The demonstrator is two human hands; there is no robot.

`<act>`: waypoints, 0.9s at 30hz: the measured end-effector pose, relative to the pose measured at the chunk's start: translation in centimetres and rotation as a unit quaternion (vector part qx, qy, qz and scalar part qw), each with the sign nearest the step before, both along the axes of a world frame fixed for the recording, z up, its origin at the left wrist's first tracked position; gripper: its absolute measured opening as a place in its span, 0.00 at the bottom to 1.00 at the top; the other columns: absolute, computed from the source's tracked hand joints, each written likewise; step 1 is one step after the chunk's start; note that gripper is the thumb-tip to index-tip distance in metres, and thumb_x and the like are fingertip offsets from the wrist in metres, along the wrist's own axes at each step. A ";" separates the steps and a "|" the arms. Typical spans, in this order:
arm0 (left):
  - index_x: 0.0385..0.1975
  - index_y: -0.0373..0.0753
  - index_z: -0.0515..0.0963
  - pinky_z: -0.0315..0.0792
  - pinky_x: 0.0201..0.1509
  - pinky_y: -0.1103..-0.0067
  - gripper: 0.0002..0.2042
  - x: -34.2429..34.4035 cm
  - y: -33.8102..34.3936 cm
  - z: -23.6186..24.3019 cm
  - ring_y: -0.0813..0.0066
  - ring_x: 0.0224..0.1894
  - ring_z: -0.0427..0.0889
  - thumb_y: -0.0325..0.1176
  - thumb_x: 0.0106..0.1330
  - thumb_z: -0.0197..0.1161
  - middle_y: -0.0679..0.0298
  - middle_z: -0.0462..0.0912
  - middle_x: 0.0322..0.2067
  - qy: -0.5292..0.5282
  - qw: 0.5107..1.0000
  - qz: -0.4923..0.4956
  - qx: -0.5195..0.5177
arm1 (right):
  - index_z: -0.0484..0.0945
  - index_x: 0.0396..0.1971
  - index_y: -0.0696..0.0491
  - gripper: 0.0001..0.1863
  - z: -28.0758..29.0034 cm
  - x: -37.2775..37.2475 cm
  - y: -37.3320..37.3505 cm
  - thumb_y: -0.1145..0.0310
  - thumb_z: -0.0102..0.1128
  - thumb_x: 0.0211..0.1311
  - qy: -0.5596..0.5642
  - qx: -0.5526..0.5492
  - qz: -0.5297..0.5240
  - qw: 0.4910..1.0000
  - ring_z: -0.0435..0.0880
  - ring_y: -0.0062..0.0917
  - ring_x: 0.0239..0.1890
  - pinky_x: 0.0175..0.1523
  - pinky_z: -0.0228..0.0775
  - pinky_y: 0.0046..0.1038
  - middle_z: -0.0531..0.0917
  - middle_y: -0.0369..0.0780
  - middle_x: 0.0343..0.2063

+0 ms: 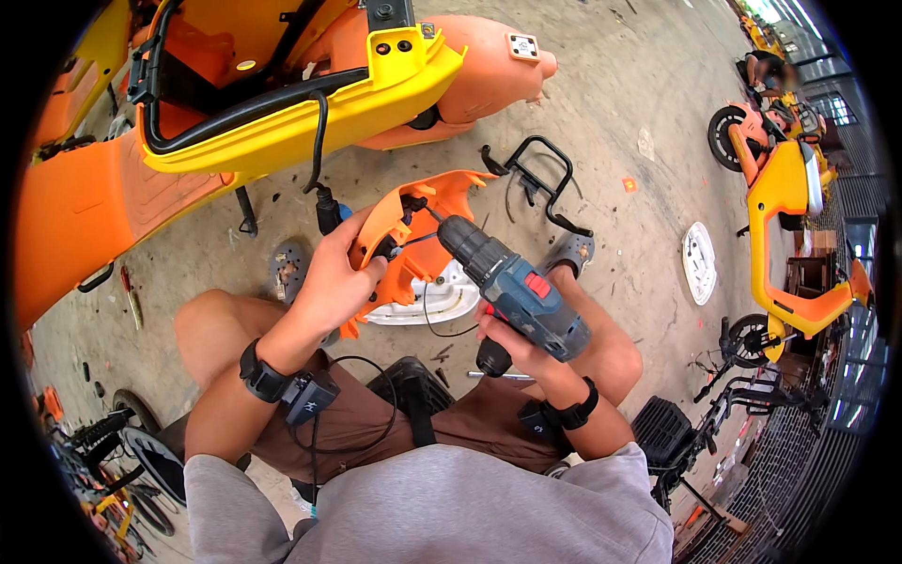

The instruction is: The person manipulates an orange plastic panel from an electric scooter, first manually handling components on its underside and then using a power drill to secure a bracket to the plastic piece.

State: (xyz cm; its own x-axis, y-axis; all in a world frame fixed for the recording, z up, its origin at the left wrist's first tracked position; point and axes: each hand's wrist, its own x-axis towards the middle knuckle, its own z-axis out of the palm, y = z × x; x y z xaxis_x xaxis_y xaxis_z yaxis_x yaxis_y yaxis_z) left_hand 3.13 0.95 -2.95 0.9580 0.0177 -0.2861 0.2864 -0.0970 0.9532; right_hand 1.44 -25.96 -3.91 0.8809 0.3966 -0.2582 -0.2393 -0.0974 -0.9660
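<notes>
My left hand point(340, 266) grips the edge of a curved orange plastic scooter panel point(426, 257), thumb on its inner side. Black fittings point(410, 205) sit inside the panel near its upper left. In my right hand point(516, 344) is a dark blue cordless drill point(532, 301) with a red switch, its grip wrapped by my fingers. The drill's bit points up and left at the black fittings; whether the tip touches a screw is too small to tell. A white plastic part point(440, 299) lies on the floor behind the panel, partly hidden by it.
A yellow and orange scooter body point(301, 127) stands close in front, at the left. A black metal bracket point(550, 174) and a white cover point(698, 263) lie on the concrete floor. To the right stands a partly built scooter point(766, 235); farther back, a person point(769, 73) crouches.
</notes>
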 end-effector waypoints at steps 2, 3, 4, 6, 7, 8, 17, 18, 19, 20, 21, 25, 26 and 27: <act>0.61 0.32 0.67 0.71 0.54 0.79 0.28 0.0 0.0 0.0 0.73 0.49 0.78 0.16 0.56 0.52 0.56 0.79 0.48 0.002 1.000 0.001 -0.004 | 0.77 0.40 0.56 0.08 -0.1 0.0 0.0 0.76 0.61 0.62 0.009 0.009 -0.004 1.000 0.80 0.17 0.31 0.39 0.74 0.23 0.81 0.33 0.32; 0.61 0.32 0.68 0.71 0.54 0.79 0.28 0.0 0.0 -0.2 0.73 0.49 0.78 0.16 0.56 0.52 0.56 0.79 0.48 0.001 1.000 0.002 -0.012 | 0.77 0.41 0.56 0.08 -0.1 0.0 0.1 0.76 0.61 0.61 0.013 0.017 -0.006 1.000 0.80 0.17 0.32 0.39 0.74 0.23 0.81 0.34 0.32; 0.61 0.31 0.68 0.71 0.54 0.79 0.28 0.0 0.1 -0.3 0.72 0.50 0.78 0.16 0.56 0.52 0.56 0.80 0.48 0.000 1.000 0.004 -0.019 | 0.77 0.41 0.56 0.08 -0.2 0.0 0.2 0.77 0.61 0.61 0.017 0.027 -0.008 0.999 0.80 0.17 0.32 0.39 0.74 0.23 0.81 0.34 0.32; 0.61 0.31 0.67 0.70 0.56 0.79 0.28 -0.1 0.1 -0.4 0.72 0.51 0.78 0.16 0.56 0.53 0.55 0.79 0.48 -0.007 1.000 0.006 -0.023 | 0.76 0.41 0.57 0.09 0.1 0.1 0.2 0.77 0.61 0.61 0.034 0.040 -0.007 0.999 0.80 0.18 0.31 0.39 0.75 0.24 0.81 0.35 0.33; 0.61 0.31 0.67 0.69 0.56 0.79 0.28 -0.1 0.1 -0.4 0.72 0.51 0.78 0.16 0.56 0.53 0.55 0.79 0.49 -0.011 1.000 0.007 -0.025 | 0.76 0.42 0.57 0.10 0.2 0.1 0.2 0.77 0.61 0.60 0.042 0.046 -0.006 0.998 0.81 0.19 0.31 0.39 0.75 0.24 0.81 0.36 0.33; 0.62 0.31 0.67 0.69 0.57 0.79 0.28 -0.1 0.1 -0.5 0.72 0.51 0.78 0.16 0.56 0.53 0.55 0.79 0.49 -0.013 1.000 0.005 -0.017 | 0.76 0.42 0.57 0.10 0.2 0.2 0.3 0.76 0.61 0.60 0.061 0.061 -0.009 0.996 0.81 0.20 0.31 0.39 0.75 0.25 0.80 0.36 0.33; 0.62 0.31 0.67 0.70 0.55 0.79 0.28 -0.1 -0.1 -0.4 0.72 0.50 0.78 0.15 0.57 0.54 0.55 0.80 0.48 -0.009 1.000 -0.004 -0.002 | 0.75 0.41 0.56 0.09 0.0 0.2 0.5 0.75 0.60 0.61 0.111 0.108 -0.019 0.988 0.81 0.21 0.30 0.37 0.74 0.26 0.80 0.37 0.35; 0.62 0.31 0.67 0.71 0.54 0.79 0.28 -0.2 0.0 -0.5 0.72 0.49 0.78 0.15 0.57 0.54 0.55 0.80 0.48 -0.005 1.000 -0.004 -0.001 | 0.75 0.41 0.56 0.09 -0.1 0.1 0.5 0.75 0.59 0.62 0.098 0.094 -0.019 0.991 0.81 0.21 0.30 0.37 0.74 0.25 0.80 0.37 0.34; 0.62 0.31 0.67 0.71 0.54 0.79 0.28 -0.2 0.0 -0.7 0.72 0.49 0.78 0.16 0.57 0.54 0.56 0.80 0.48 -0.001 1.000 -0.004 0.000 | 0.75 0.41 0.56 0.09 -0.2 -0.1 0.5 0.75 0.59 0.62 0.085 0.080 -0.019 0.993 0.81 0.21 0.30 0.37 0.74 0.25 0.80 0.36 0.34; 0.62 0.31 0.67 0.71 0.53 0.79 0.28 -0.3 0.1 -0.8 0.73 0.49 0.78 0.16 0.57 0.54 0.56 0.80 0.48 0.004 1.000 -0.003 -0.005 | 0.75 0.42 0.57 0.08 -0.1 -0.1 0.5 0.75 0.59 0.63 0.063 0.068 -0.013 0.996 0.81 0.20 0.31 0.38 0.74 0.24 0.80 0.36 0.34; 0.63 0.32 0.67 0.71 0.53 0.79 0.28 -0.3 0.2 -0.8 0.73 0.48 0.78 0.16 0.57 0.54 0.57 0.80 0.48 0.009 1.000 -0.002 -0.010 | 0.75 0.42 0.57 0.08 0.0 -0.2 0.5 0.76 0.59 0.63 0.042 0.056 -0.007 0.998 0.81 0.19 0.31 0.38 0.74 0.24 0.80 0.35 0.34; 0.63 0.33 0.67 0.71 0.52 0.80 0.29 -0.3 0.3 -0.7 0.75 0.48 0.78 0.16 0.57 0.55 0.58 0.80 0.47 0.019 1.000 0.003 -0.012 | 0.75 0.42 0.57 0.08 -0.4 -0.4 0.3 0.77 0.58 0.64 0.006 0.025 0.007 1.000 0.80 0.17 0.31 0.39 0.73 0.22 0.79 0.34 0.33; 0.61 0.32 0.69 0.70 0.52 0.81 0.27 -0.3 0.2 -0.7 0.77 0.46 0.77 0.16 0.57 0.55 0.62 0.79 0.45 0.023 1.000 0.008 -0.014 | 0.75 0.42 0.57 0.08 -0.5 -0.4 0.3 0.77 0.58 0.64 0.002 0.029 0.004 1.000 0.80 0.17 0.32 0.39 0.73 0.22 0.79 0.34 0.32; 0.58 0.32 0.70 0.69 0.52 0.82 0.25 -0.3 0.1 -0.6 0.79 0.45 0.75 0.15 0.57 0.55 0.65 0.79 0.44 0.028 0.999 0.013 -0.016 | 0.76 0.42 0.56 0.08 -0.5 -0.4 0.4 0.77 0.58 0.64 -0.002 0.032 0.000 0.999 0.80 0.17 0.32 0.39 0.73 0.22 0.79 0.34 0.32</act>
State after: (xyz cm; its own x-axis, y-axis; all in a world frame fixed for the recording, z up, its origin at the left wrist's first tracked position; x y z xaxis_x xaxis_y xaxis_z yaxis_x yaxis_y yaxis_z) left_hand 2.81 1.02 -3.55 0.9399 0.0328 -0.3399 0.3413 -0.0583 0.9381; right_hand 1.03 -25.58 -4.43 0.8817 0.4129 -0.2283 -0.2349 -0.0354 -0.9714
